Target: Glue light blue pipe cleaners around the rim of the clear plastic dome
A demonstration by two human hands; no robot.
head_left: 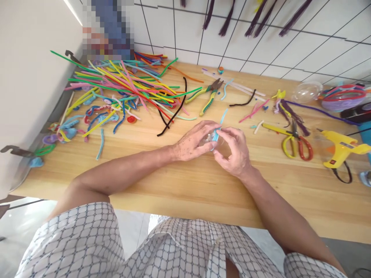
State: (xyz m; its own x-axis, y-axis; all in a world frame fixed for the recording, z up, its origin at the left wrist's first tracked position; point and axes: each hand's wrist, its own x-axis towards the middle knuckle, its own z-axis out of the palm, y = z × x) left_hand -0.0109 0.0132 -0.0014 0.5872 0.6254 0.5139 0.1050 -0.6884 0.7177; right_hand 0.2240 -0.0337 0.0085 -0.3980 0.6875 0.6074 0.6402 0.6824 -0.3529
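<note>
Over the bench (179, 189), your left grip (193, 143) is holding a clear ball (209, 137); your right grip (237, 152), closure unclear, is touching the blue strip (216, 135) running away from you.

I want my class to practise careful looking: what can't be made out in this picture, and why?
Head view: much of the clear, rounded plastic piece, covered by the left hand and right hand.
Head view: upper ends of the dark purple thread tassels, cut off by the top edge.
Head view: the black, elongated object's far end, cut off by the right edge.
Head view: the lowest multicoloured fuzzy stems, buried under others.
</note>
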